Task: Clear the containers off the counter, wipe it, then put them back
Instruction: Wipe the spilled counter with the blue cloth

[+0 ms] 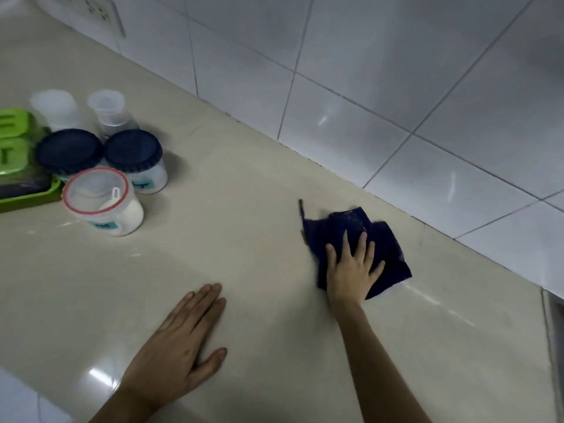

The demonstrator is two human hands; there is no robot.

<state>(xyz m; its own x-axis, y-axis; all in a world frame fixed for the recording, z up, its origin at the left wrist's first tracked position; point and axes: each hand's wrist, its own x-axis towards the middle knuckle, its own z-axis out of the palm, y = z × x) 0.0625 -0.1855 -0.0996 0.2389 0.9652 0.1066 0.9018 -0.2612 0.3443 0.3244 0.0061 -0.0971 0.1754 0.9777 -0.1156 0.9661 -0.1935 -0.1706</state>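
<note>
A dark blue cloth (387, 239) lies crumpled on the beige counter (244, 233) close to the tiled wall. My right hand (351, 267) presses flat on the cloth, fingers spread. My left hand (180, 340) rests palm down on the bare counter nearer me, holding nothing. At the left stand several containers bunched together: two jars with dark blue lids (69, 151) (134, 151), a clear tub with a red-rimmed lid (97, 193) holding white powder and a scoop, and two clear jars with pale lids (55, 108) (108, 109).
A green plastic tray or box (15, 141) sits at the left edge beside the jars. White wall tiles (396, 87) run along the back, with a socket (97, 10) at top left. A metal edge (554, 315) shows at far right.
</note>
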